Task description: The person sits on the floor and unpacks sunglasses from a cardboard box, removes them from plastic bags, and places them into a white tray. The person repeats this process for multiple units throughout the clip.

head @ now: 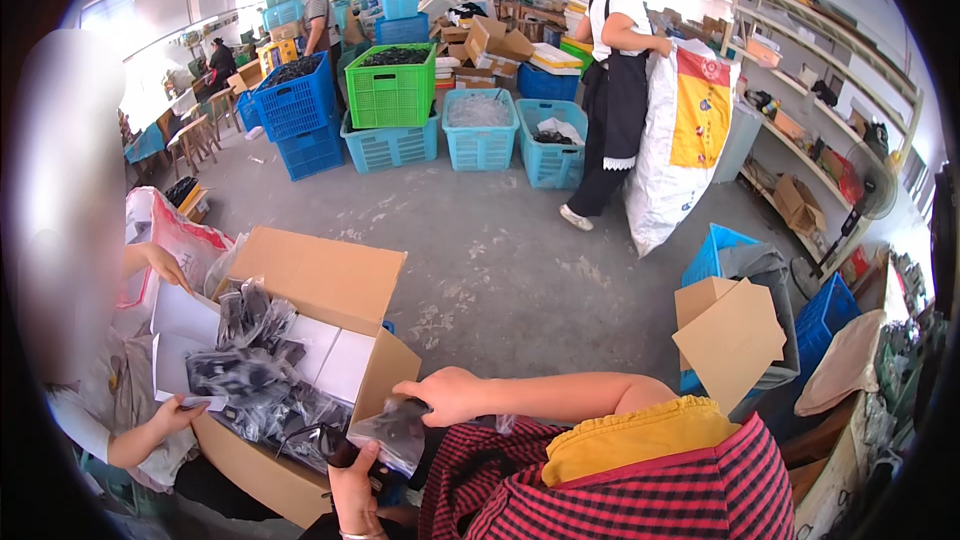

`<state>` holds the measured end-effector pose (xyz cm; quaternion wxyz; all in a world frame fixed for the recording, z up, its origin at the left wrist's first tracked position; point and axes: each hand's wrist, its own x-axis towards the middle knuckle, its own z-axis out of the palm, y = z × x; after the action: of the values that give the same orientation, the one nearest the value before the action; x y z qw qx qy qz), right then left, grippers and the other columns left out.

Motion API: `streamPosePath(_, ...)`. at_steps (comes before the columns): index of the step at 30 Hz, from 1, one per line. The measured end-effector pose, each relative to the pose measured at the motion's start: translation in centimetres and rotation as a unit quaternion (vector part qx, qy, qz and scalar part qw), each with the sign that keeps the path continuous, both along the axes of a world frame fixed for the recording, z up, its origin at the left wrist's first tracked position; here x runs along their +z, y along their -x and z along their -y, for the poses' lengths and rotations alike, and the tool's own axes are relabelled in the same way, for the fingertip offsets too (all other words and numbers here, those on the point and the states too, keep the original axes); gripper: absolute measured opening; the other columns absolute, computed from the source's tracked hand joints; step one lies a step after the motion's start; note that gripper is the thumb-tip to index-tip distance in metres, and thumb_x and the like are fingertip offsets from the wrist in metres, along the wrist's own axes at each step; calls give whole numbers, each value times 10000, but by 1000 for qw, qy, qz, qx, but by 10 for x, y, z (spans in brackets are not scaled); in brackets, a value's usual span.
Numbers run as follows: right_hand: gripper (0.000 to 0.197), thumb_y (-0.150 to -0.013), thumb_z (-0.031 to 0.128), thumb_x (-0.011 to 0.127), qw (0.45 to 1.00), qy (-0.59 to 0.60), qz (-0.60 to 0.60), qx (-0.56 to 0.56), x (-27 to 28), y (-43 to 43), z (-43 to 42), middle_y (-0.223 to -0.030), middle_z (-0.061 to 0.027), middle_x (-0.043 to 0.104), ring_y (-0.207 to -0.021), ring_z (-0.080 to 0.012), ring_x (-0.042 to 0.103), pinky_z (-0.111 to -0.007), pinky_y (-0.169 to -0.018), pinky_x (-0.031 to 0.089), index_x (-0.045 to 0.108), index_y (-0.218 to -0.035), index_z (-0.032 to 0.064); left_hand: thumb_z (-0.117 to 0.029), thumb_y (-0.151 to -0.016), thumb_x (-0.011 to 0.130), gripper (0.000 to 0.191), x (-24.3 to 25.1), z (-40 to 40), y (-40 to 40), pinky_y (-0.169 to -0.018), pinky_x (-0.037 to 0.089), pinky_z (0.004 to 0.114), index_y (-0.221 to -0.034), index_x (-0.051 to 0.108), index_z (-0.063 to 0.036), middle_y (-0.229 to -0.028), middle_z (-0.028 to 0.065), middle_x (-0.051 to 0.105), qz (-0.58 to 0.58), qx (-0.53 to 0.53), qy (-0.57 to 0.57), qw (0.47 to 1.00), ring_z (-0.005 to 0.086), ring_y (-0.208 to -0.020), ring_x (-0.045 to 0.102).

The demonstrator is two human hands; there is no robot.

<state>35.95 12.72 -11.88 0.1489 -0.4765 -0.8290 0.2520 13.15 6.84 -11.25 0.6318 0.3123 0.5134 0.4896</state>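
A clear plastic bag (394,435) with something dark at its upper end is stretched between my hands. My right hand (450,397) grips its upper corner. My left hand (354,491) has its thumb at the lower left edge of the bag, beside a dark object (341,454) too blurred to identify. Just left of my hands stands an open cardboard box (262,465). Inside are white cartons (322,345) and a heap of clear bags with dark contents (240,382). A co-worker's hand (176,414) holds a white carton flap at the box's left side.
The co-worker's other hand (166,266) is over the box's far left corner. Ahead, a person holds a large woven sack (682,142). Plastic crates (390,90) stand across the floor (480,262). At right are a bin with cardboard (735,330), a fan (870,180) and shelving (817,105).
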Motion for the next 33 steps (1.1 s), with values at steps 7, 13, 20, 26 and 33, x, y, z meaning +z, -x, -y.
streamPosePath(7, 475, -804, 466, 681, 983, 90, -146, 72, 55, 11, 15, -757, -122, 629, -700, -272, 615, -379, -625, 466, 593, -1055, 74, 6, -763, 730, 363, -12, 5, -9, -773, 490, 300, -1097, 589, 9, -962, 57, 625, -5, 35, -41, 999, 168, -849, 599)
streamPosePath(13, 326, -803, 323, 687, 935, 188, -228, 196, 20, 38, 17, -715, -91, 621, -696, -185, 590, -335, -637, 445, 614, -862, 10, -72, -802, 698, 254, 1, 29, -30, -662, 464, 245, -1021, 594, 6, -868, 42, 615, 8, 54, -102, 993, 139, -753, 582)
streamPosePath(20, 229, -842, 220, 659, 914, 228, -318, 109, 11, 17, 8, -633, -26, 551, -620, -77, 477, -286, -587, 394, 592, -769, 14, -35, -811, 669, 126, -5, 42, -27, -557, 335, 217, -834, 546, -45, -699, -24, 488, -127, 120, -108, 979, 64, -616, 437)
streamPosePath(26, 245, -833, 238, 655, 958, 113, -262, 24, 18, 25, 18, -643, -106, 581, -584, -196, 535, -347, -573, 412, 570, -747, 24, 3, -858, 617, 92, 22, 48, -47, -670, 391, 219, -943, 587, -14, -802, 4, 544, -208, 131, -213, 945, 86, -731, 495)
streamPosePath(33, 234, -867, 239, 591, 972, 38, -229, 42, 27, 13, 25, -689, -176, 588, -656, -379, 555, -421, -589, 422, 553, -765, 32, -68, -921, 581, 153, 3, 45, -52, -737, 450, 268, -1031, 614, 33, -897, 74, 626, -363, 15, -244, 899, 134, -827, 571)
